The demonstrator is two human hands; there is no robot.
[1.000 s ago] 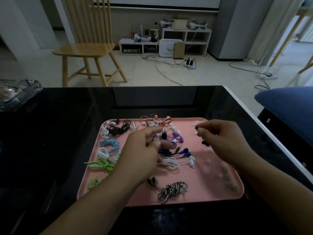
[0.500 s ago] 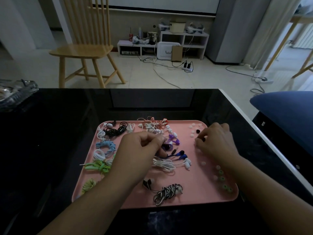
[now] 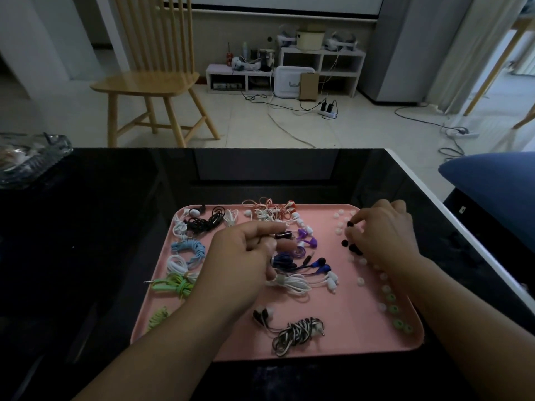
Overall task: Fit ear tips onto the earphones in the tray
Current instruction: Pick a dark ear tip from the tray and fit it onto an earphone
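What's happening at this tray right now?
A person is working over a pink tray of coiled earphones on a black table. The left hand pinches a dark earbud by its cable above the bundles. The right hand is down among the loose black ear tips at the tray's right side, a black tip at its fingertips. No tip is on that earbud yet.
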